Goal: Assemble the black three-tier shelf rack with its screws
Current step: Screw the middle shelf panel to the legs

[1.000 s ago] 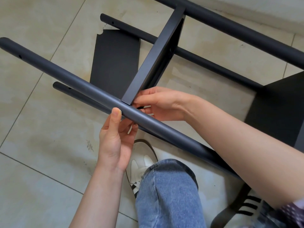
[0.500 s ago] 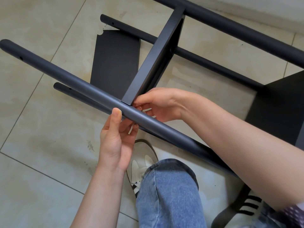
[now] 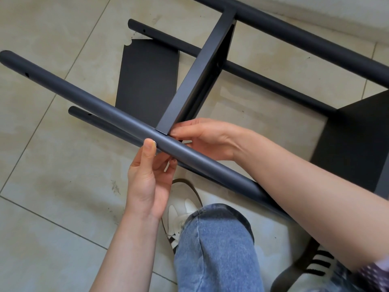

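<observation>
Left hand [image 3: 147, 182]: we held the near pole [image 3: 88, 102], grip narrow.
Right hand [image 3: 208, 140]: we pinched at the shelf panel [image 3: 197, 74] joint.

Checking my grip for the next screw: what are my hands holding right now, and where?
The left hand grips the near pole just below its joint with the shelf. The right hand pinches that shelf corner at the pole.

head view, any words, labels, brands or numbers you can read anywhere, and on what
None: no readable text shows in this view.
The near pole, the shelf panel and the loose panel on the floor are plain black, with no label or sticker.
The striped shoe shows stripes only, no brand word.
The white shoe shows no lettering.
</observation>
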### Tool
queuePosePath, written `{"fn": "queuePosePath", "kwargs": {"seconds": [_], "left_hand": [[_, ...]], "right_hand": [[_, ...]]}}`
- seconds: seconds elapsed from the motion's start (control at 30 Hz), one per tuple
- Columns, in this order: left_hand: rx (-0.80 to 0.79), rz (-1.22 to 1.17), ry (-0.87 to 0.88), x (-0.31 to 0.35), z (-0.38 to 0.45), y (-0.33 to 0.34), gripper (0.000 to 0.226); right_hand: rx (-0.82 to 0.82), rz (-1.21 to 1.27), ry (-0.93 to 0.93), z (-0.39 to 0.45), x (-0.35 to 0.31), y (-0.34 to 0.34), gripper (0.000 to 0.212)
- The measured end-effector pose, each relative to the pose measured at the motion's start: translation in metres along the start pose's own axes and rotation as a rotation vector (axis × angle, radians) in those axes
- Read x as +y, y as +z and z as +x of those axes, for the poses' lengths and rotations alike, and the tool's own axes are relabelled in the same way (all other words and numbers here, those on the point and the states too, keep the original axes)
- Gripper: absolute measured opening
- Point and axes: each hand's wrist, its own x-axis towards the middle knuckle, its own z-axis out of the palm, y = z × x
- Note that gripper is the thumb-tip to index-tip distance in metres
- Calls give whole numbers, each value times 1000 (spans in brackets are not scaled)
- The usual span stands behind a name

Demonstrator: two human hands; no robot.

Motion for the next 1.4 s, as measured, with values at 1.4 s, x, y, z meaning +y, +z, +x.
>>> {"fn": "queuePosePath", "kwargs": {"seconds": [1.4], "left_hand": [[37, 47, 19, 20, -22, 20, 25]], "right_hand": [[448, -81, 57, -18, -58, 47, 22]]}}
